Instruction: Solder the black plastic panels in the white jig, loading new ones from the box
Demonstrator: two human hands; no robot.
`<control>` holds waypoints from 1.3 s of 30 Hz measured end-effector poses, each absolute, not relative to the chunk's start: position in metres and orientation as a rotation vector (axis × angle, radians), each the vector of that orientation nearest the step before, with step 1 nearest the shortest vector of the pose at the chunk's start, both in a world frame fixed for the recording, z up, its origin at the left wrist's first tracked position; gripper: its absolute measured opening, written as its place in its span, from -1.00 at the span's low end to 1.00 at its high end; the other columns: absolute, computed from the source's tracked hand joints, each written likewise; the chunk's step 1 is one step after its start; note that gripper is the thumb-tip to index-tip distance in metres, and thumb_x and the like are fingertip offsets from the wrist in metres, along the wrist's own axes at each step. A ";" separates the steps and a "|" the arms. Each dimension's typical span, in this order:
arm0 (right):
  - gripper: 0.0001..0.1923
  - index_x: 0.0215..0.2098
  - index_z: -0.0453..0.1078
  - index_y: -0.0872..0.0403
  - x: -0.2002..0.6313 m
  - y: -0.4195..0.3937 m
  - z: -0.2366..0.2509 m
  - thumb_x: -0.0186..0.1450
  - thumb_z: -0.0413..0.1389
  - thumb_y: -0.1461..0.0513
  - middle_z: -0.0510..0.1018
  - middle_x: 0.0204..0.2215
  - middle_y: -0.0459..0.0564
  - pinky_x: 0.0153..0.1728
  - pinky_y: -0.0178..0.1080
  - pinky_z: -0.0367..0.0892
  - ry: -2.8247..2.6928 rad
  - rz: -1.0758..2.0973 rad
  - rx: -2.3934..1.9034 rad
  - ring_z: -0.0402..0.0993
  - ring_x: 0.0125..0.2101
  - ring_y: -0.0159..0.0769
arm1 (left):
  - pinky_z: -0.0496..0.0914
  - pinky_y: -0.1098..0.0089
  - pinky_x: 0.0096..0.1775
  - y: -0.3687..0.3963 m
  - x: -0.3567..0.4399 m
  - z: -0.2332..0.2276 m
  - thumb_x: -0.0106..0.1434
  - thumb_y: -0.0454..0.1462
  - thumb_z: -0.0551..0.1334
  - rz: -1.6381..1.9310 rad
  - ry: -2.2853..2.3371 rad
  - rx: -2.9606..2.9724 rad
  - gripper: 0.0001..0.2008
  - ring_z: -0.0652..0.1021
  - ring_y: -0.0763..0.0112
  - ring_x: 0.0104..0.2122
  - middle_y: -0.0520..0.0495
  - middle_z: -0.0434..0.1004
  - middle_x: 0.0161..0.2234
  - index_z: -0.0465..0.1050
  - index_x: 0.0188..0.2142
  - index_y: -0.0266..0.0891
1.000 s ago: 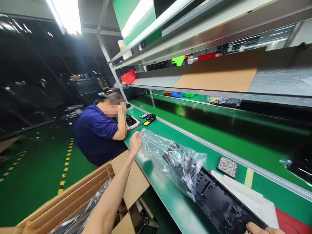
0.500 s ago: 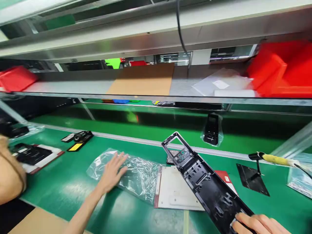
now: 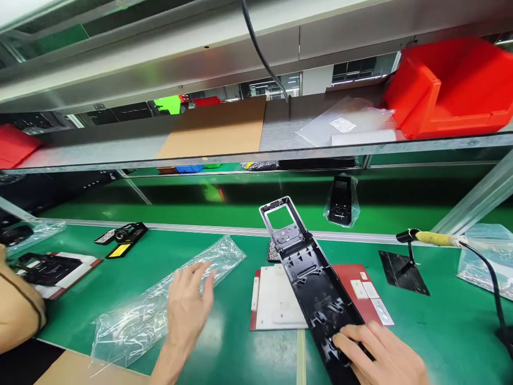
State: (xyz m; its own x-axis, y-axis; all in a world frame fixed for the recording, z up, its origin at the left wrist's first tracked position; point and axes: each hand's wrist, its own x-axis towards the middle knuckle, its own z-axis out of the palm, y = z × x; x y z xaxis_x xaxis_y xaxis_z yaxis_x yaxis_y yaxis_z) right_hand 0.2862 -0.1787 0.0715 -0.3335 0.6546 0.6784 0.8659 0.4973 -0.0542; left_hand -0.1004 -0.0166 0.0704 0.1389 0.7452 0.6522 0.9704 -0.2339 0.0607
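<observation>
A long black plastic housing (image 3: 315, 278), with a rectangular window at its far end, is held up at a slant by my right hand (image 3: 380, 350). The fingers of that hand are closed around its near edge. My left hand (image 3: 190, 299) lies over a clear plastic bag (image 3: 138, 318), fingers stretched out and apart. The bag is flat and wrinkled on the green bench, slanting from lower left to upper right. Under the housing sits a white and dark-red fixture plate (image 3: 276, 307), which the housing partly covers.
A soldering iron (image 3: 436, 238) rests in its stand at right. Another black housing (image 3: 340, 200) in a clear bag lies at the back. Red bins (image 3: 457, 91) and brown cardboard (image 3: 216, 128) are on the shelf. Someone's arm (image 3: 20, 305) shows at left, near a fixture with black parts (image 3: 56, 272).
The clear bag has slid left off the fixture and turned under my left hand. My right hand has moved left with the housing, which stands more upright. The camera view has shifted too.
</observation>
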 end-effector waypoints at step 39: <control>-0.72 0.04 0.50 0.06 0.284 -0.157 0.104 0.39 0.13 0.37 0.59 -0.01 0.15 -0.03 -0.03 0.46 -1.891 -0.264 -1.391 0.51 -0.01 -0.10 | 0.48 0.20 -0.12 -0.070 0.005 0.109 0.47 -0.47 0.01 -0.535 -0.193 -2.909 -0.72 0.52 0.27 -0.29 -0.17 0.54 -0.32 0.48 -0.02 -0.43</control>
State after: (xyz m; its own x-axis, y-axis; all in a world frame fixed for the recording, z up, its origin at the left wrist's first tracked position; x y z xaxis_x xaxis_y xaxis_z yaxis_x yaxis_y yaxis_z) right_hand 0.2839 -0.1570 0.1041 -0.1183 0.7283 0.6750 0.8854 0.3851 -0.2603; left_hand 0.0053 -0.0699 0.1088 0.9269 0.0948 0.3632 0.1585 -0.9759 -0.1497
